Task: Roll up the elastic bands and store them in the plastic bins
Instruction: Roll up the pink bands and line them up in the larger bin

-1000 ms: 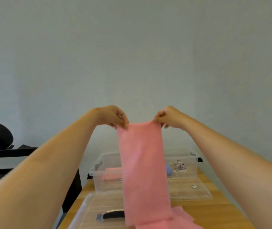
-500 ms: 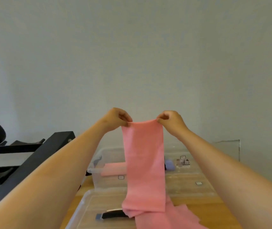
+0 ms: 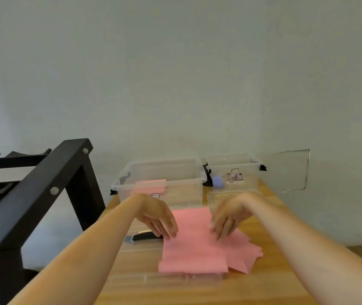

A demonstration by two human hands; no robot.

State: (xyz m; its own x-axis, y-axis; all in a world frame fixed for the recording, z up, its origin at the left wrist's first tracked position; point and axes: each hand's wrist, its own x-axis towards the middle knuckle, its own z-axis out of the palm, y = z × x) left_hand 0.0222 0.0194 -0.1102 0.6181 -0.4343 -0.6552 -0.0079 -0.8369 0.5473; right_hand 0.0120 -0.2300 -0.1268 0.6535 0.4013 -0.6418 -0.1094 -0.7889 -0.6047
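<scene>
A pink elastic band (image 3: 194,245) lies flat in loose folds on a clear bin lid (image 3: 144,278) on the wooden table. My left hand (image 3: 160,219) rests on the band's left side with fingers straight and pointing down. My right hand (image 3: 228,219) does the same on the band's right side. Behind them stands a large clear plastic bin (image 3: 160,183) with a rolled pink band (image 3: 150,186) inside. A smaller clear bin (image 3: 235,172) to its right holds a pale blue roll (image 3: 218,181).
The wooden table (image 3: 270,282) stands against a pale wall. A second clear lid (image 3: 226,195) lies in front of the small bin. A black handle (image 3: 144,237) shows under my left hand. A black metal frame (image 3: 43,190) rises at the left.
Both hands held the band's top edge up in the air; they have come down and now lie with straight fingers on the band, which lies flat on the lid. The view tilted down.
</scene>
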